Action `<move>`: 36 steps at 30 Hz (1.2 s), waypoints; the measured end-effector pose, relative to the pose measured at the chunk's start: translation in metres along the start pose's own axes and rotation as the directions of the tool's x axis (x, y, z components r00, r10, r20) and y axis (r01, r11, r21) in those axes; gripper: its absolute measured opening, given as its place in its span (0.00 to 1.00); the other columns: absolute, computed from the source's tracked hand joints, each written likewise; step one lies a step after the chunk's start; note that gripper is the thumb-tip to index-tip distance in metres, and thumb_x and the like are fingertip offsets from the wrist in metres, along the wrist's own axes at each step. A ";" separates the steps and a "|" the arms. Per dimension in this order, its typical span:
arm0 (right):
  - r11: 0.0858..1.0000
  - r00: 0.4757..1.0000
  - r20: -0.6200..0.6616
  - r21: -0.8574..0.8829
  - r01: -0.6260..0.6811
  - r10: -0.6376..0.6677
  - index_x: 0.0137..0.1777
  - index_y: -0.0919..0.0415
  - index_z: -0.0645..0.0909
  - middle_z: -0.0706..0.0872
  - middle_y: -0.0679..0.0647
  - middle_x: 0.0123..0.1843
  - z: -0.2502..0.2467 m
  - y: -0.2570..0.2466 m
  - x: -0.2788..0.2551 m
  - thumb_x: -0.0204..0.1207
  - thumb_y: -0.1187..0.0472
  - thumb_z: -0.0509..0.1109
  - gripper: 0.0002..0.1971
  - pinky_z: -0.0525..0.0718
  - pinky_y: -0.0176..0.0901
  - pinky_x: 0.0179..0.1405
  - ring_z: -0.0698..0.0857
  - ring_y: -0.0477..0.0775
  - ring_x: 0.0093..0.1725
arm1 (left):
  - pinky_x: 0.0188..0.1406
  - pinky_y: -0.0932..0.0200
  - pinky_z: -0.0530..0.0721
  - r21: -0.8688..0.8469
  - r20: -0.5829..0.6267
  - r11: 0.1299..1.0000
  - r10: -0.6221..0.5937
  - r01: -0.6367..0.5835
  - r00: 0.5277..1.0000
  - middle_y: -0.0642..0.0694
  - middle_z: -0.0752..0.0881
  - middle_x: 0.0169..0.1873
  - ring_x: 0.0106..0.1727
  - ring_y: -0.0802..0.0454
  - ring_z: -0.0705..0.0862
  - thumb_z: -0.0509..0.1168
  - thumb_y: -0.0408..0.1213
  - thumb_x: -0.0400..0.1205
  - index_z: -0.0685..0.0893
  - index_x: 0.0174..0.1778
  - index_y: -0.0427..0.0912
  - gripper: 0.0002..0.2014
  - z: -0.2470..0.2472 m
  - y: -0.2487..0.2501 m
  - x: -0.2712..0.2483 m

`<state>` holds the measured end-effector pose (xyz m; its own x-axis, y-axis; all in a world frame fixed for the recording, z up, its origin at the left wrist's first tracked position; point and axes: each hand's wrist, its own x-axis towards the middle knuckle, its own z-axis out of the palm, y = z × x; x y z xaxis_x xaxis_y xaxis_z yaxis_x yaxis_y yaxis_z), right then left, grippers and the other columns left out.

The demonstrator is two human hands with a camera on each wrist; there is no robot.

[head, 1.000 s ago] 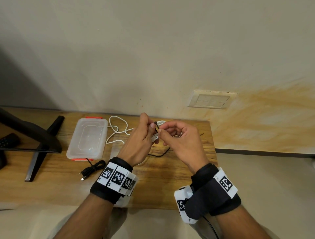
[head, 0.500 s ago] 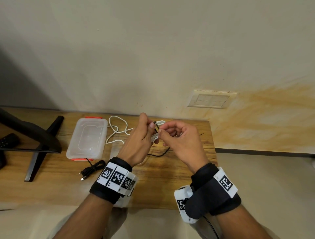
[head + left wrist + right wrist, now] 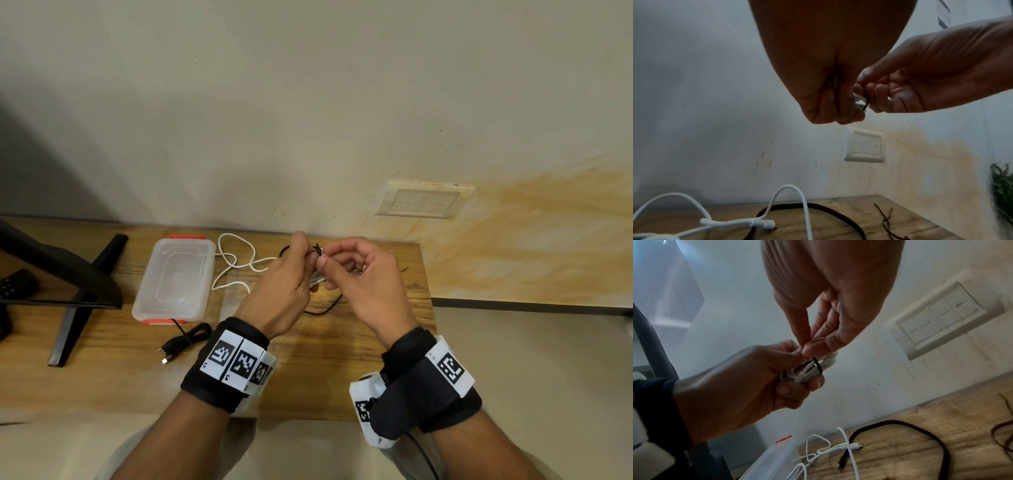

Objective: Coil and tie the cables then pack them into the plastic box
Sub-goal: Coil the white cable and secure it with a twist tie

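Note:
My left hand grips a coiled white cable above the wooden table. A thin black tie is wrapped round the coil. My right hand pinches the tie's ends between thumb and forefinger, right against my left thumb. The clear plastic box with orange clips lies closed at the left of the table. A loose white cable lies beside it, a loose black cable behind my hands, and a bundled black cable in front of the box.
A black stand's foot and a dark remote sit on the table's left. Spare thin ties lie near the table's right edge. The wall with a switch plate runs right behind the table.
Both hands stay in place above the table. The tie's ends between my fingertips look twisted together more tightly than before.

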<state>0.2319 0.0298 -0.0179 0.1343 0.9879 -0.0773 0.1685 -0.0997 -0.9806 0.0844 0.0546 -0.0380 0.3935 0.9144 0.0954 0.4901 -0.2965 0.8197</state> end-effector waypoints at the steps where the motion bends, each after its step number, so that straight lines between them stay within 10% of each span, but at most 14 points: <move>1: 0.999 1.000 0.015 -0.026 0.018 -0.018 0.58 0.54 0.86 0.92 0.52 0.41 -0.001 0.000 0.000 0.77 0.63 0.78 0.11 0.90 0.43 0.44 0.90 0.48 0.37 | 0.25 0.68 0.73 0.017 0.022 1.000 0.018 -0.018 1.000 0.46 0.79 0.34 0.30 0.57 0.76 0.49 0.39 0.92 0.64 0.48 0.42 0.07 0.000 -0.002 0.000; 6: 0.974 0.990 0.073 -0.181 0.134 -0.123 0.54 0.51 0.88 0.90 0.48 0.39 -0.006 0.002 0.001 0.79 0.64 0.76 0.08 0.92 0.49 0.42 0.89 0.47 0.39 | 0.33 0.36 0.83 0.046 0.105 0.999 0.008 -0.012 0.994 0.43 0.85 0.38 0.35 0.45 0.85 0.48 0.44 0.91 0.62 0.49 0.50 0.06 0.004 -0.012 0.000; 15: 0.793 0.884 0.220 -0.391 0.467 -0.412 0.43 0.63 0.81 0.80 0.49 0.46 0.003 0.006 -0.004 0.73 0.80 0.70 0.11 0.78 0.26 0.46 0.80 0.41 0.46 | 0.33 0.55 0.76 -0.416 0.136 0.842 -0.317 0.345 0.939 0.45 0.83 0.34 0.34 0.52 0.81 0.50 0.45 0.92 0.76 0.60 0.41 0.14 0.005 -0.018 0.002; 20: 0.760 0.878 0.249 -0.441 0.478 -0.408 0.45 0.60 0.78 0.81 0.50 0.43 0.002 0.011 -0.004 0.72 0.80 0.62 0.14 0.85 0.40 0.45 0.83 0.53 0.44 | 0.24 0.62 0.62 -0.663 0.241 0.618 -0.357 0.421 0.903 0.42 0.78 0.31 0.23 0.56 0.67 0.48 0.42 0.93 0.75 0.43 0.40 0.17 0.003 -0.012 0.003; 29: 0.697 0.876 0.246 -0.533 0.479 -0.414 0.53 0.52 0.71 0.84 0.52 0.44 0.000 0.001 -0.008 0.71 0.69 0.56 0.15 0.88 0.57 0.37 0.86 0.57 0.45 | 0.27 0.60 0.58 -0.812 0.355 0.338 -0.360 0.475 0.863 0.43 0.77 0.33 0.25 0.56 0.66 0.47 0.46 0.91 0.77 0.48 0.39 0.19 0.000 -0.003 -0.002; 36: 0.833 0.916 0.243 -0.390 0.393 -0.318 0.54 0.56 0.76 0.88 0.51 0.48 0.002 0.003 -0.010 0.72 0.82 0.60 0.20 0.90 0.47 0.55 0.89 0.46 0.51 | 0.33 0.53 0.55 -0.814 0.302 0.376 -0.377 0.442 0.876 0.44 0.78 0.31 0.26 0.53 0.68 0.45 0.58 0.89 0.80 0.45 0.40 0.28 -0.007 -0.002 -0.007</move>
<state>0.2288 0.0201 -0.0203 -0.1678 0.9658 0.1977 0.5742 0.2587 -0.7768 0.0755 0.0509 -0.0365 0.3945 0.8293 -0.3957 -0.2746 0.5173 0.8105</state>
